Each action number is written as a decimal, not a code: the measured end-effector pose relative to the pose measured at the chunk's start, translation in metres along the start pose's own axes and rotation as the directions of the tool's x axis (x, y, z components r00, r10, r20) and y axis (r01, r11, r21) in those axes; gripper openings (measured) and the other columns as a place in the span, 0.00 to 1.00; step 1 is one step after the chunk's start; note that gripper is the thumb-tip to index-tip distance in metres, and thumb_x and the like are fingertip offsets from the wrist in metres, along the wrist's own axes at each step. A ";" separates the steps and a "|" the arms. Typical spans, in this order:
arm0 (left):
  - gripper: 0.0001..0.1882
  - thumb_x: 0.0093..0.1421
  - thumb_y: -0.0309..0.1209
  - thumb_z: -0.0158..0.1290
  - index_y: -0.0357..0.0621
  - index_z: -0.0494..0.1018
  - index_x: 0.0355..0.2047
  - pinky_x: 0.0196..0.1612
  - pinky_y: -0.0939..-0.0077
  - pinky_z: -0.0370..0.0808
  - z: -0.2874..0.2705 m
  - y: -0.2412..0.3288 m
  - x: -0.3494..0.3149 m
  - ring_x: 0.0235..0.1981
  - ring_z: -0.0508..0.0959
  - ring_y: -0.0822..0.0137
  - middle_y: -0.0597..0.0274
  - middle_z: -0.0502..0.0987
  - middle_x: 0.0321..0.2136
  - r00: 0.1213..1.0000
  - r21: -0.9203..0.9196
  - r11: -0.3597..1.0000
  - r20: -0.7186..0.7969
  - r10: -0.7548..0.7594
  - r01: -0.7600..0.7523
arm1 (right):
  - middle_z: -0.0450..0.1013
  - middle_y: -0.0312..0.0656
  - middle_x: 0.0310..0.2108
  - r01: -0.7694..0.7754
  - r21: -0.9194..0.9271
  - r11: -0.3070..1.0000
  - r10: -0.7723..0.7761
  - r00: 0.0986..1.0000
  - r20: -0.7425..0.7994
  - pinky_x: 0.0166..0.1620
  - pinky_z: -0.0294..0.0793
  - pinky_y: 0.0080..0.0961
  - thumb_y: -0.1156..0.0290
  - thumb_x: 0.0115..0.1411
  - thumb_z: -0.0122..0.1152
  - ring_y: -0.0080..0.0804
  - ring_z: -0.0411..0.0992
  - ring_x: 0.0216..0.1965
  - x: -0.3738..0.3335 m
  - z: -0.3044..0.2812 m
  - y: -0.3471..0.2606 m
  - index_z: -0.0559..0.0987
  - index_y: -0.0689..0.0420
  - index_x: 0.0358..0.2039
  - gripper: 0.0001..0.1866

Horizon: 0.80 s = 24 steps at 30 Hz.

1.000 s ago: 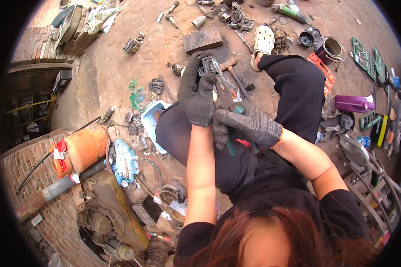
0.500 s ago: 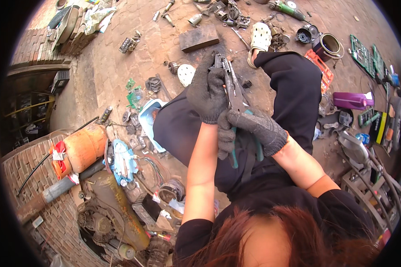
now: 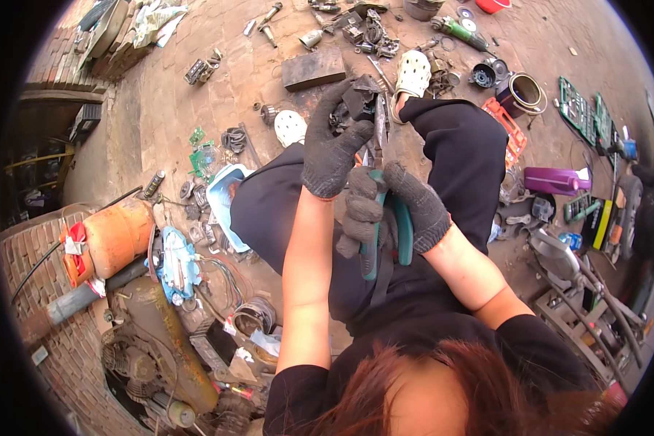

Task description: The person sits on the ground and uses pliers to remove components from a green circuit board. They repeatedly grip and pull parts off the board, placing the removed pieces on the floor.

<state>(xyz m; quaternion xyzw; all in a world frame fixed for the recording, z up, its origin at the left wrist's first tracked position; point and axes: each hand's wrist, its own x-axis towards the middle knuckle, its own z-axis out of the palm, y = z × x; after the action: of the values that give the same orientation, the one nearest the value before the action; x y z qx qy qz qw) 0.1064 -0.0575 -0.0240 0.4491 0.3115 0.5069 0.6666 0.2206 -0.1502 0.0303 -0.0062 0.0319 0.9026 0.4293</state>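
Two holds: left hand [image 3: 332,151] curls fingers around blackened part [image 3: 361,100], right hand [image 3: 420,209] wraps fingers around nearer teal-handled pliers [image 3: 378,183].

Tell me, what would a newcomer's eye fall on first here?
Probably the gloved hands at the centre: the left hand holds a dark part, and the right hand grips teal-handled pliers just below it. Next, the big orange tank at the left and the purple bottle on the ground at the right stand out.
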 end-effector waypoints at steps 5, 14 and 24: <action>0.25 0.52 0.28 0.60 0.34 0.68 0.50 0.35 0.82 0.73 -0.013 0.013 0.003 0.32 0.75 0.74 0.59 0.77 0.37 0.978 -0.069 0.994 -0.184 -0.100 0.089 | 0.69 0.53 0.48 -0.074 -0.113 0.991 0.062 0.993 -0.105 0.57 0.65 0.53 0.67 0.60 0.56 0.49 0.67 0.54 -0.011 0.008 -0.006 0.66 0.65 0.51 0.21; 0.15 0.52 0.28 0.60 0.37 0.75 0.40 0.16 0.88 0.55 -0.028 0.025 -0.005 0.15 0.62 0.83 0.72 0.70 0.21 0.938 -0.175 0.945 -0.168 -0.304 0.275 | 0.75 0.44 0.40 -0.405 -0.787 0.466 -0.114 0.854 -0.507 0.44 0.73 0.23 0.68 0.55 0.58 0.27 0.74 0.38 -0.012 0.009 -0.036 0.70 0.66 0.51 0.25; 0.16 0.50 0.29 0.62 0.37 0.74 0.39 0.15 0.86 0.56 -0.028 0.029 -0.009 0.14 0.63 0.81 0.70 0.69 0.19 0.916 0.005 0.945 -0.248 -0.316 0.327 | 0.72 0.36 0.20 -0.602 -0.757 0.256 -0.155 0.747 -0.647 0.12 0.61 0.14 0.65 0.57 0.54 0.18 0.68 0.19 -0.005 0.013 -0.046 0.76 0.60 0.44 0.17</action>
<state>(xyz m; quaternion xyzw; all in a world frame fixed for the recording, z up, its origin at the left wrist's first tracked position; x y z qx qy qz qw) 0.0679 -0.0558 -0.0086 0.3416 0.4722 0.4343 0.6868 0.2594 -0.1243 0.0415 -0.5424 -0.3709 0.7370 0.1583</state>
